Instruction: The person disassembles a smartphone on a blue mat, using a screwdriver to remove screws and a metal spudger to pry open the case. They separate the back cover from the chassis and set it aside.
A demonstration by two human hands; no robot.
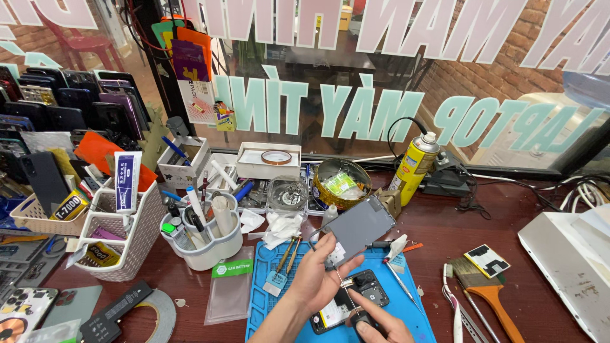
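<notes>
— What have we got in our left hand [318, 276]?

— Our fingers are closed around the lower edge of a grey phone screen panel [359, 227], lifted and tilted up toward one o'clock from the hand, clear of the mat.

— And our right hand [375, 324]?

— It sits at the bottom edge of the view, at about five o'clock from the left one. The fingers are pinched shut on the dark handle of a thin tool [345, 293] whose shaft runs up toward the panel. We cannot tell exactly where its tip ends.

— Where is the phone itself?

— The opened phone body [352, 297] lies flat on the blue work mat [406, 298], between our two hands, its insides facing up.

— What surrounds us?

— At nine o'clock from the mat stands a white cup of tools [206, 244]. At three o'clock lies an orange-handled brush [483, 289]. At twelve o'clock sits a round gold tin [342, 184], with a yellow spray can [414, 166] just to its right.
</notes>
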